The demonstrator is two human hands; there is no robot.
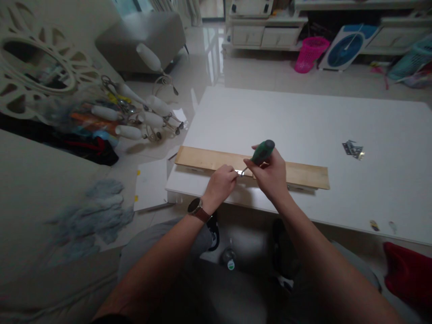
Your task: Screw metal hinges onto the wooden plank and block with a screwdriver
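Observation:
A long wooden board [209, 159] lies along the near side of a large white panel [303, 121]. My right hand [273, 173] is wrapped round the green handle of a screwdriver [262, 152], whose thin shaft slants down to the left. Its tip meets a small shiny metal bracket [240, 173] at the board's near edge. The fingertips of my left hand [221, 182] pinch this bracket from the left, partly covering it. Whether a screw sits under the tip is too small to tell.
Loose metal brackets [353, 149] lie on the panel's right part, with two small metal pieces [374, 225] near its front edge. Lamp arms with white shades [151, 119] stand left on the floor. A red object [407, 274] is at lower right, a pink basket [308, 54] beyond.

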